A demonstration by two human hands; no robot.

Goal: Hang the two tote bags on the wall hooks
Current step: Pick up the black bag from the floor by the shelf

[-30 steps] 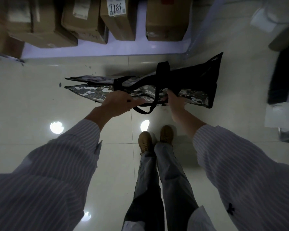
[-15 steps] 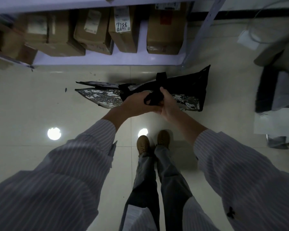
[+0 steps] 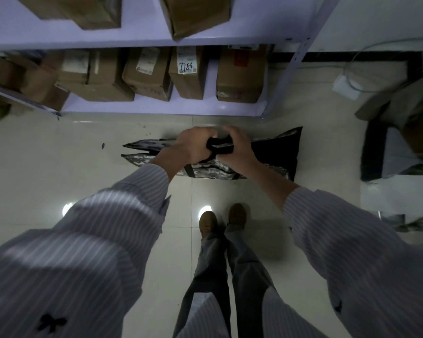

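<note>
Gripping black straps (image 3: 219,148) bunched between them, both hands are meeting knuckle to knuckle above the floor (image 3: 59,172). The left hand (image 3: 193,145) is curling shut around the straps from the left; the right hand (image 3: 237,148) is closing on the same bundle from the right, fingers folded over the top. Hanging just below the hands are the bags: a camouflage-print bag (image 3: 210,169) is stretching out to the left of the left hand and under both wrists, while a black bag (image 3: 279,152) is showing to the right of the right hand and lying against the camouflage one. Whether each hand is holding one bag's straps or both cannot be told. Beyond the hands, a shelf (image 3: 144,108) is carrying a row of cardboard boxes (image 3: 188,76). Beneath the forearms, two brown shoes (image 3: 222,222) are standing on the tiles. Striped sleeves (image 3: 122,215) are covering both arms to the wrists.
</note>
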